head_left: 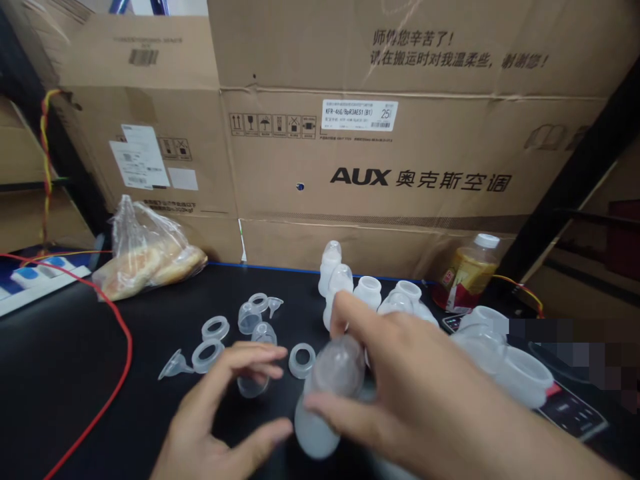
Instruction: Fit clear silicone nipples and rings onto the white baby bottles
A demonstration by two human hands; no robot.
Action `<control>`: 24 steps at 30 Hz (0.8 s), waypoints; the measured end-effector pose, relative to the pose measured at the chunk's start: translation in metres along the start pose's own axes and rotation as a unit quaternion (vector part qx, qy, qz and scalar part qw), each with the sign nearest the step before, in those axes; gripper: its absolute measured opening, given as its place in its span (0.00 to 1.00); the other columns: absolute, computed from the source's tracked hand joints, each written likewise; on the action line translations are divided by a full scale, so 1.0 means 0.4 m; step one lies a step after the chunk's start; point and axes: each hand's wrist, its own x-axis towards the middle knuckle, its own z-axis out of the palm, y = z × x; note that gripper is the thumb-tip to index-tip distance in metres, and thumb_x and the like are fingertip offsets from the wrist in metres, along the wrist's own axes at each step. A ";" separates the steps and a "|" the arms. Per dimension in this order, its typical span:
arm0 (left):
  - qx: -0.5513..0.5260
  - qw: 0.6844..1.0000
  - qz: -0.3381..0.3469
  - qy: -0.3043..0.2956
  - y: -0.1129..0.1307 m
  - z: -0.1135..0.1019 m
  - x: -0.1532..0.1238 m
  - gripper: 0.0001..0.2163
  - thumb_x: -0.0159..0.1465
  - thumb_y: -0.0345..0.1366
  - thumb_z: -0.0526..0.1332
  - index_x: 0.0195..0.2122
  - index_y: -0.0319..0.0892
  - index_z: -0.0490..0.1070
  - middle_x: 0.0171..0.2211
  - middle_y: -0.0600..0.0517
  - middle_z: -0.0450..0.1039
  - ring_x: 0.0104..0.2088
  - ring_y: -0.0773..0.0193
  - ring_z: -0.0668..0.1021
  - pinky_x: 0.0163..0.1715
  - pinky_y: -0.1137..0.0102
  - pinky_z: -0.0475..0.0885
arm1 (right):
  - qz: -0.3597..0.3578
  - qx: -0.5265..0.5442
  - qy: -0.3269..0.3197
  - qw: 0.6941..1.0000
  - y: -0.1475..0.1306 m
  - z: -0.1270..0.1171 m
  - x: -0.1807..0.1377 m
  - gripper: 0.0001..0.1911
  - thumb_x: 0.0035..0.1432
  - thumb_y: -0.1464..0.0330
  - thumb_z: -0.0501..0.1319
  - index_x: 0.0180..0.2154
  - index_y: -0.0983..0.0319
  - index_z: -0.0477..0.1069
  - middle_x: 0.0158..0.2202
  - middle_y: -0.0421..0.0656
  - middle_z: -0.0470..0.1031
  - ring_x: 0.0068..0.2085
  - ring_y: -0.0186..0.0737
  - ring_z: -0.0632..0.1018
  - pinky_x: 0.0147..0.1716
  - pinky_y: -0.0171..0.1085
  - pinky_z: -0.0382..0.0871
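Note:
My right hand (395, 360) is closed around a small white baby bottle (318, 437) topped by a see-through dome cap (345, 360), tilted above the black table. My left hand (215, 400) is open just left of it, thumb and fingers apart, holding nothing. Close by its fingertips lie a see-through cap (254, 387) and a white collar ring (295, 369). Farther left are two more rings (215, 329) and a small funnel-shaped piece (175, 365). Behind the hands stand a capped bottle (330, 261) and an uncapped one (367, 287), among several partly hidden by my right hand.
Wide translucent containers (527, 377) stand at the right beside a dark panel with markings (575, 410). A drink bottle (467, 273) is at the back right, bagged bread (145, 260) at the back left. A red cable (127, 333) crosses the left side. Cardboard (400, 140) walls the rear.

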 end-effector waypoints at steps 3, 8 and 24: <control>0.067 0.996 0.029 0.044 -0.044 -0.049 0.012 0.10 0.71 0.40 0.75 0.52 0.57 0.80 0.43 0.59 0.84 0.40 0.65 0.85 0.47 0.77 0.82 | 0.034 0.107 0.082 0.990 0.042 -0.029 0.017 0.21 0.60 0.61 0.77 0.43 0.52 0.65 0.30 0.36 0.80 0.29 0.47 0.80 0.26 0.38 0.63; 0.144 0.986 0.043 0.072 -0.065 -0.063 0.020 0.06 0.74 0.40 0.71 0.49 0.54 0.77 0.45 0.57 0.80 0.42 0.63 0.82 0.46 0.73 0.77 | 0.005 0.126 0.180 0.975 0.078 0.013 0.057 0.23 0.62 0.66 0.73 0.49 0.52 0.62 0.26 0.28 0.73 0.22 0.40 0.72 0.29 0.39 0.65; 0.178 0.980 0.081 -0.045 -0.064 -0.034 0.046 0.03 0.73 0.38 0.71 0.46 0.53 0.80 0.46 0.55 0.87 0.45 0.60 0.90 0.46 0.75 0.82 | -0.029 0.063 0.088 0.994 0.078 0.143 0.096 0.24 0.69 0.77 0.70 0.62 0.57 0.71 0.48 0.46 0.88 0.33 0.49 0.86 0.34 0.42 0.66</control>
